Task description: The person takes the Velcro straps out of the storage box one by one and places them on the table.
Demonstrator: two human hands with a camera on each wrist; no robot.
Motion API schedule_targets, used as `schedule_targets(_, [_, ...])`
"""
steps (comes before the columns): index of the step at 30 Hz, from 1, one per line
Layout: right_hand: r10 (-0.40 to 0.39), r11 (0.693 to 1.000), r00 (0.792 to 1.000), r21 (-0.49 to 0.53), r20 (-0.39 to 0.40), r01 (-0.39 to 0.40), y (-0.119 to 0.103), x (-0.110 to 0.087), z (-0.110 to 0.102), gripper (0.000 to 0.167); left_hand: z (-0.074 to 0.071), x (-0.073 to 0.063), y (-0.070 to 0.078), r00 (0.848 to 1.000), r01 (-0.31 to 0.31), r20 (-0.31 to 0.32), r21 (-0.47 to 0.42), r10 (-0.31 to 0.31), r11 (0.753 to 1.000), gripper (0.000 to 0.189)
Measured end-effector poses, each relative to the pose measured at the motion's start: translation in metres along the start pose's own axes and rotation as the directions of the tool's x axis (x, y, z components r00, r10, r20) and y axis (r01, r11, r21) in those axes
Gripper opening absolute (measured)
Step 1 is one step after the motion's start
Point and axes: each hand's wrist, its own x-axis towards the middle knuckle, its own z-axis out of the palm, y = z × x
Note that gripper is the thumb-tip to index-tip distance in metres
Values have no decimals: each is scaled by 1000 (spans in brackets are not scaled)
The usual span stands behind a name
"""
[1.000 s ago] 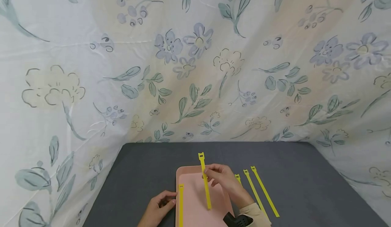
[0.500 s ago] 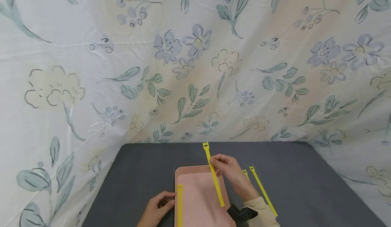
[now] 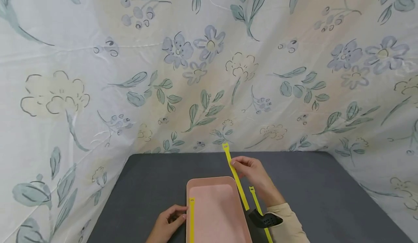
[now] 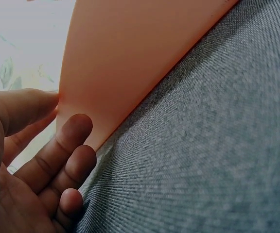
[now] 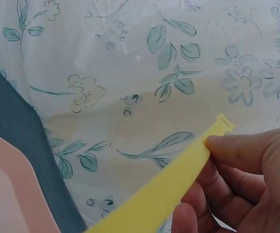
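Observation:
My right hand [image 3: 256, 177] pinches a yellow hook-and-loop cable tie [image 3: 229, 157] between thumb and fingers near its slotted head. The tie hangs aslant over the right rim of a pink tray [image 3: 213, 182]; the right wrist view has its long strip [image 5: 149, 199] running down to the lower left. My left hand [image 3: 168, 223] is at the tray's left side, fingertips right at the rim, other fingers loosely bent beside the outer wall [image 4: 125, 53]. Inside the tray, along its left side, lies another yellow cable tie [image 3: 192, 221].
One more yellow cable tie [image 3: 256, 201] lies on the dark grey table [image 3: 156, 177] right of the tray, partly hidden by a black wrist camera [image 3: 266, 219]. A flower-printed cloth [image 3: 209, 72] hangs behind the table and along both sides.
My right hand has carried the cable tie from over the middle of the tray right and upward to its right edge. Its arm now covers other ties on the table. My left hand stays put.

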Motion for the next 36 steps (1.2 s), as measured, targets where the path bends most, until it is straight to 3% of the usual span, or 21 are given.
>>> schedule_targets(12, [-11,1000,1000,1,16,11,-14,3,-25,36,1,0,-1,1000,1,11,-19,-1,1000,36])
schedule_targets(27, [-8,999,1000,-51,-25,7,-34,8,-52,44,1,-1,1,1000,3,-1,-8,-3,1000,35])
schedule_targets(36, [-4,997,999,-77,-45,1,-29,10,-78,40,1,1,-1,1000,3,-14,7,-3,1000,34])
